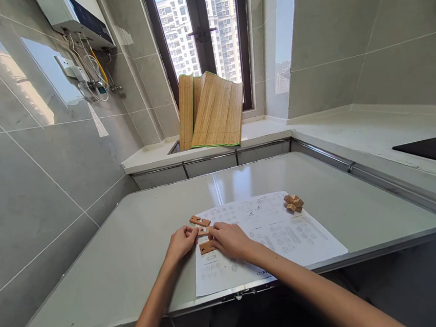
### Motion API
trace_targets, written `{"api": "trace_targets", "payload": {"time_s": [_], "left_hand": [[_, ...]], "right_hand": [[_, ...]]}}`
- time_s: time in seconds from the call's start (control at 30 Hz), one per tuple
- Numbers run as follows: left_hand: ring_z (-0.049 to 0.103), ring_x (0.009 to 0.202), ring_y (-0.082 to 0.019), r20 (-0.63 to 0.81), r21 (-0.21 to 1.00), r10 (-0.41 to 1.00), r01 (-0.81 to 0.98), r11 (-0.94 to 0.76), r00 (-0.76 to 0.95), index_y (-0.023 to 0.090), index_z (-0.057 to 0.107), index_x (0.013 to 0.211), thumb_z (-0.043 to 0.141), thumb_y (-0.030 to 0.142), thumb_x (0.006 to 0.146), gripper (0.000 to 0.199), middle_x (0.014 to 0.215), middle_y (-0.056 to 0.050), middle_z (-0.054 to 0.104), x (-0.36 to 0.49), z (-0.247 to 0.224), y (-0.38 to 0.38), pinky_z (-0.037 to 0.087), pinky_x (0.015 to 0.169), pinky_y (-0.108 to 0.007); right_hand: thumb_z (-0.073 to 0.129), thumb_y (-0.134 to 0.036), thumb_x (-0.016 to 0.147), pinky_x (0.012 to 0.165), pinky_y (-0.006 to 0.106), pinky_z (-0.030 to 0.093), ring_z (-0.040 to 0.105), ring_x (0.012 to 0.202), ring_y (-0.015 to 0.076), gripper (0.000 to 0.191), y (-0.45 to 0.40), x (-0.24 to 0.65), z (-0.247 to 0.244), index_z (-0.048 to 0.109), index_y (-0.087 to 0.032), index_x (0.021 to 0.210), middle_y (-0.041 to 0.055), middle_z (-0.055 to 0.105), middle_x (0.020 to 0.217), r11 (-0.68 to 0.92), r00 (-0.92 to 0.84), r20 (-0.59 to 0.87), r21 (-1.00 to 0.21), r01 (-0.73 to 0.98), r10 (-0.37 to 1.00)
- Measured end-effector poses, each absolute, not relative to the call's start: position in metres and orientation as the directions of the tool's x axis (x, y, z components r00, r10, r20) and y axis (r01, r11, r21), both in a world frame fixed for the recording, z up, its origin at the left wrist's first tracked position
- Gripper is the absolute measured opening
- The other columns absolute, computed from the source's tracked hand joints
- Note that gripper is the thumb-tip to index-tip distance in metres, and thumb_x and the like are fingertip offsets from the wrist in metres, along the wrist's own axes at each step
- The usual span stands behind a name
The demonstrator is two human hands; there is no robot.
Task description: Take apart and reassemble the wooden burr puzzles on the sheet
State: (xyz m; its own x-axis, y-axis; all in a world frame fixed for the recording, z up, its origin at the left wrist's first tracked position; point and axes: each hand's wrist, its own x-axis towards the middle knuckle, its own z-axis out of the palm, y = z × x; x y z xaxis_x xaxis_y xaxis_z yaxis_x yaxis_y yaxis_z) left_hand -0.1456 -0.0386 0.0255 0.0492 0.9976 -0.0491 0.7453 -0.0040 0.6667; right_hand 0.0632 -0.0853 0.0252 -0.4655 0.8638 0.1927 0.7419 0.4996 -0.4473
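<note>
My left hand (181,243) is closed in a pinch on the left end of a small notched wooden puzzle piece (203,232). The fingers of my right hand (231,239) close on that piece's right end and partly cover it. Just above lies another notched wooden piece (199,220) with a dark mark on it. Below, a third wooden piece (206,248) marked with a "2" rests on the paper, its right end under my right hand. All three are near the left edge of a printed sheet (264,239) showing small diagrams.
A star-shaped wooden puzzle (293,203) sits at the sheet's right edge. The sheet lies on a pale folding table (135,264) with a centre seam. Behind stand a counter (268,126) and a folded bamboo mat (216,112) by the window. Tiled wall borders the left.
</note>
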Motion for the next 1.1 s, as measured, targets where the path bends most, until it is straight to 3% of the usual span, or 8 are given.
{"api": "trace_targets", "payload": {"time_s": [0.17, 0.33, 0.57, 0.67, 0.77, 0.97, 1.1], "left_hand": [[0.06, 0.049, -0.019, -0.103, 0.592, 0.993, 0.805, 0.019, 0.053, 0.021, 0.06, 0.075, 0.059, 0.06, 0.078, 0.039, 0.054, 0.0, 0.067, -0.146, 0.027, -0.028, 0.039, 0.05, -0.027], [0.062, 0.051, -0.022, -0.11, 0.509, 0.993, 0.86, 0.016, 0.047, 0.021, 0.059, 0.075, 0.062, 0.058, 0.077, 0.037, 0.049, 0.001, 0.064, -0.147, 0.029, -0.023, 0.038, 0.049, -0.027], [0.068, 0.082, -0.027, 0.099, 0.436, 0.993, 0.894, -0.099, 0.061, 0.021, 0.062, 0.093, 0.056, 0.048, 0.089, 0.028, 0.083, -0.007, 0.074, -0.144, 0.03, -0.051, 0.047, 0.069, -0.033], [0.062, 0.112, -0.028, 0.228, 0.421, 0.955, 0.865, -0.272, 0.19, 0.022, 0.065, 0.103, 0.054, 0.047, 0.094, 0.028, 0.113, -0.008, 0.072, -0.145, 0.025, -0.071, 0.046, 0.097, -0.039], [0.053, 0.126, -0.03, 0.338, 0.339, 0.843, 0.782, -0.524, 0.418, 0.026, 0.067, 0.115, 0.06, 0.046, 0.094, 0.03, 0.128, -0.006, 0.068, -0.15, 0.017, -0.084, 0.04, 0.108, -0.048], [0.046, 0.136, -0.034, 0.319, 0.291, 0.832, 0.788, -0.542, 0.454, 0.031, 0.068, 0.123, 0.058, 0.045, 0.097, 0.031, 0.132, -0.004, 0.068, -0.16, 0.01, -0.077, 0.04, 0.109, -0.056], [0.046, 0.137, -0.035, 0.338, 0.271, 0.834, 0.803, -0.531, 0.437, 0.03, 0.066, 0.124, 0.051, 0.036, 0.1, 0.03, 0.129, -0.004, 0.071, -0.163, 0.01, -0.067, 0.041, 0.109, -0.058]], "right_hand": [[0.059, -0.026, 0.098, 0.075, 0.031, 0.044, 0.062, 0.106, 0.0256, 0.013, -0.075, 0.052, 0.027, 0.071, -0.021, 0.098, 0.0083, 0.066, 0.116, 0.518, -0.477, 0.209, -0.425, 0.742, 0.854], [0.062, -0.021, 0.094, 0.075, 0.031, 0.045, 0.062, 0.103, 0.0257, 0.011, -0.063, 0.045, 0.026, 0.072, -0.021, 0.089, 0.0074, 0.068, 0.106, 0.53, -0.479, 0.229, -0.427, 0.733, 0.847], [0.055, -0.022, 0.099, 0.077, 0.03, 0.046, 0.063, 0.095, 0.0209, 0.013, -0.092, 0.069, 0.017, 0.068, -0.021, 0.099, 0.0051, 0.068, 0.101, 0.492, -0.379, 0.315, -0.504, 0.71, 0.87], [0.053, -0.023, 0.1, 0.078, 0.028, 0.047, 0.064, 0.092, 0.0177, 0.014, -0.12, 0.101, 0.007, 0.066, -0.022, 0.098, 0.003, 0.068, 0.102, 0.489, -0.355, 0.338, -0.556, 0.672, 0.872], [0.054, -0.027, 0.099, 0.077, 0.029, 0.048, 0.064, 0.086, 0.0183, 0.016, -0.141, 0.141, -0.006, 0.067, -0.023, 0.092, 0.0021, 0.069, 0.096, 0.447, -0.266, 0.359, -0.702, 0.555, 0.895], [0.054, -0.044, 0.096, 0.069, 0.032, 0.045, 0.061, 0.077, 0.0213, 0.026, -0.153, 0.193, -0.021, 0.071, -0.024, 0.092, 0.0033, 0.072, 0.09, 0.194, -0.025, 0.21, -0.844, 0.499, 0.977], [0.055, -0.049, 0.095, 0.067, 0.032, 0.044, 0.06, 0.076, 0.0219, 0.031, -0.153, 0.196, -0.022, 0.072, -0.024, 0.093, 0.0037, 0.073, 0.089, 0.169, -0.02, 0.182, -0.863, 0.476, 0.983]]}}
